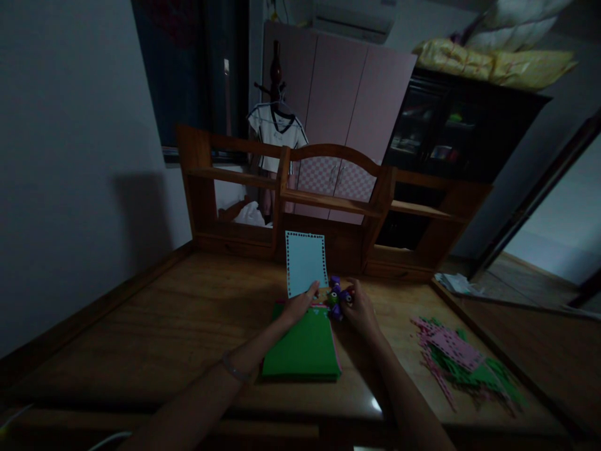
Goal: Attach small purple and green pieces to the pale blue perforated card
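Observation:
A pale blue sheet of paper (pixel 305 260) with a row of small punched shapes along its edges stands tilted up over the desk. My left hand (pixel 303 304) pinches its lower right part, the thumb on top. My right hand (pixel 360 308) is closed round a small purple paper punch (pixel 335 299) with green and white details, at the sheet's lower right corner. The punch's far side is hidden by my fingers. Beneath my left hand lies a stack of green paper (pixel 303 351), with pink showing at its edges.
Pink and green punched strips and scraps (pixel 462 360) lie heaped at the desk's right. A wooden shelf (pixel 328 202) rises along the back of the desk (pixel 188 319). A wall (pixel 84 156) borders the left side. Behind are a pink wardrobe (pixel 333 88) and a hanging T-shirt (pixel 277 134).

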Available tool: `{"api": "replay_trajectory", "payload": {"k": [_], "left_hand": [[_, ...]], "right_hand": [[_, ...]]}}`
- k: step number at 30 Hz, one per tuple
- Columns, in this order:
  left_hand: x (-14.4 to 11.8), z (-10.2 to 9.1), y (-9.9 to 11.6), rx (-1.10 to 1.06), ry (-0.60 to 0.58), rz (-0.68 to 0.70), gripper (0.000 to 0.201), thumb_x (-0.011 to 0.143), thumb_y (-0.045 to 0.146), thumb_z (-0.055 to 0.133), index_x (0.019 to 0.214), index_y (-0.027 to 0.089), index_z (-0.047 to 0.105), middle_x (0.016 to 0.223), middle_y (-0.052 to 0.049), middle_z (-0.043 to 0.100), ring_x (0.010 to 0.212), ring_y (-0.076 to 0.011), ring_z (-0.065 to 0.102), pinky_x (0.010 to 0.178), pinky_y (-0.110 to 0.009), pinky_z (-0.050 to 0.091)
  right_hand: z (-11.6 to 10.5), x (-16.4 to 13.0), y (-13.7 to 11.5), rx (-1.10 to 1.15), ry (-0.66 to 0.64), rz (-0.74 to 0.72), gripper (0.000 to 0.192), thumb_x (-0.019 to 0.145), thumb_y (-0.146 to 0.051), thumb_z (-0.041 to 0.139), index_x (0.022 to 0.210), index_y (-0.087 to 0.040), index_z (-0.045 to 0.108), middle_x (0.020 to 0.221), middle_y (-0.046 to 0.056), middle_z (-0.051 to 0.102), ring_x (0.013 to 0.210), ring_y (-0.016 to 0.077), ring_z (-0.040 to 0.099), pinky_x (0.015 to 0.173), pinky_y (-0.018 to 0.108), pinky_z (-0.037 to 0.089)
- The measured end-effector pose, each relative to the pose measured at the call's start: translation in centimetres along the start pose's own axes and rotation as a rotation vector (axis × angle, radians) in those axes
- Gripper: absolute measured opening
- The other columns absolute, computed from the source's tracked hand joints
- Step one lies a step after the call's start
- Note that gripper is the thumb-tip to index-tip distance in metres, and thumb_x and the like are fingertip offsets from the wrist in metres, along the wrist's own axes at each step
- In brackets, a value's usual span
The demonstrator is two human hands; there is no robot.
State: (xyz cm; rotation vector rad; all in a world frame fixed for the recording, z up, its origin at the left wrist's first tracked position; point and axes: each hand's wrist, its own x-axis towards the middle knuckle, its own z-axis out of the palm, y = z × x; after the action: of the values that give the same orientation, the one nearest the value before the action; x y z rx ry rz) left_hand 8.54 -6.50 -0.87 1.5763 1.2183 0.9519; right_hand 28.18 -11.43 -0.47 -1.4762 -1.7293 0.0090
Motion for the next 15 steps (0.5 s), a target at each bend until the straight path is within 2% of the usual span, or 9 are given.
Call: {"api": "replay_trajectory", "payload": {"k": [4,7,11,15], "left_hand": [[-0.24,-0.17,0.14,0.016,-0.035,-0.037,0.065,0.082,0.070,0.030,0.083,0.017,0.067,0.092,-0.008,0.069,0.097,-0.0245,0.060,0.090,-0.030,0.039],[-0.33,-0.30,0.33,0.016,-0.048,-0.013,0.064,0.083,0.068,0.029,0.080,0.017,0.066,0.086,-0.008,0.069,0.091,-0.0237,0.061,0.084,-0.029,0.041],[-0.40,-0.40,0.66,0.021,-0.030,0.007,0.059,0.085,0.065,0.029,0.074,0.017,0.063,0.077,-0.006,0.066,0.077,-0.0214,0.060,0.075,-0.028,0.042],[-0.55,-0.42,0.75,0.034,-0.013,0.013,0.058,0.085,0.065,0.029,0.071,0.018,0.061,0.074,-0.004,0.065,0.073,-0.0192,0.058,0.073,-0.026,0.040]], "right_hand": [[-0.10,-0.02,-0.27,-0.014,-0.023,-0.014,0.035,0.073,-0.013,0.051,0.107,-0.023,0.052,0.093,0.003,0.060,0.084,0.0183,0.058,0.072,0.028,0.044],[-0.09,-0.04,-0.31,-0.044,-0.031,-0.014,0.024,0.074,-0.014,0.051,0.096,-0.023,0.055,0.094,0.003,0.059,0.084,0.0184,0.058,0.072,0.027,0.044],[-0.11,-0.03,-0.32,-0.052,-0.046,0.000,0.024,0.074,-0.014,0.052,0.095,-0.023,0.056,0.094,0.003,0.058,0.085,0.0189,0.057,0.073,0.028,0.044],[-0.17,-0.09,-0.44,-0.070,-0.034,0.014,0.025,0.072,-0.013,0.052,0.094,-0.023,0.057,0.093,0.003,0.057,0.085,0.0192,0.057,0.072,0.027,0.043]]}}
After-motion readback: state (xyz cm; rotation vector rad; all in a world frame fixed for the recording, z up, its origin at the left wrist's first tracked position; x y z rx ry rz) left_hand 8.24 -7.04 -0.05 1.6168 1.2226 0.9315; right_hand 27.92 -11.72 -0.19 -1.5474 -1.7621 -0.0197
